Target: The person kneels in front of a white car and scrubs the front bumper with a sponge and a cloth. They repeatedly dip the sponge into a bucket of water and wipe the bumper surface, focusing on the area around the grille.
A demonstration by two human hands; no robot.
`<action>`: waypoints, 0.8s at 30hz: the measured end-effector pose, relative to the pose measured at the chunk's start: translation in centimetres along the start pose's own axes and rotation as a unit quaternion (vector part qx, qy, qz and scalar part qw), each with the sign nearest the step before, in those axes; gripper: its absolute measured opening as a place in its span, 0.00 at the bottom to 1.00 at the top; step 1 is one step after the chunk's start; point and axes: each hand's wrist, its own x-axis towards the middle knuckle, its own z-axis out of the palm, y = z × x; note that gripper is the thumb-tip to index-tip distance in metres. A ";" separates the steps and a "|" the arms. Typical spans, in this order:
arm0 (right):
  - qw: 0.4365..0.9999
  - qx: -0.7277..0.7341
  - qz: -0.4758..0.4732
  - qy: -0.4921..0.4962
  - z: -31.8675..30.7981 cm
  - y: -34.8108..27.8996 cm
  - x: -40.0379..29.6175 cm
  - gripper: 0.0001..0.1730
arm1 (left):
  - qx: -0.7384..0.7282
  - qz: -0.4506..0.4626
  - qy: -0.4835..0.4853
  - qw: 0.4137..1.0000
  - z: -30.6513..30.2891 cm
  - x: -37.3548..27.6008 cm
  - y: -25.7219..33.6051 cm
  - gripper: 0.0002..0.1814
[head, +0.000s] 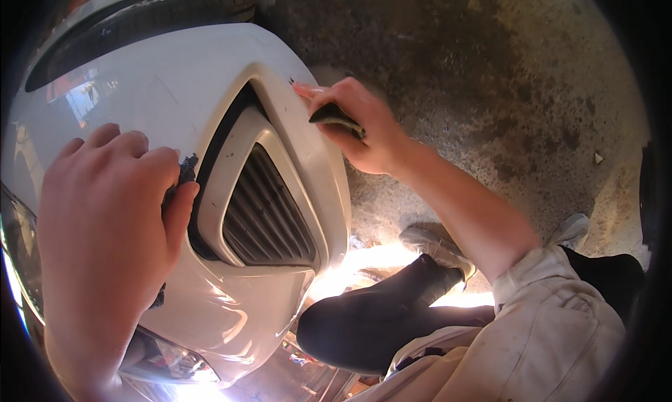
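Observation:
A white car bumper (147,103) lies before me, with fine dark scratches on its paint. My left hand (110,192) rests over the bumper, gripping a crumpled dark cloth (187,170) between thumb and fingers. Between the hands is a triangular recess with a dark slatted grille (268,213) in it. At the bumper's outer edge, my right hand (357,124) holds a folded dark sheet (336,117), perhaps sandpaper. A slim reddish piece with a dark tip (294,83) points from this hand towards the paint; I cannot tell what it is.
A tyre (210,6) shows beyond the bumper at the top. Stained concrete floor (472,87) spreads to the right. My bent knee in dark trousers (362,323) is close to the bumper's lower corner, near a headlamp (168,357). Strong light glares off the floor there.

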 end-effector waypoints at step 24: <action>0.997 -0.073 -0.005 0.034 1.0 0.2 1.0 0.18 | 0.011 -0.004 -0.007 1.000 0.3 1.2 0.1 0.12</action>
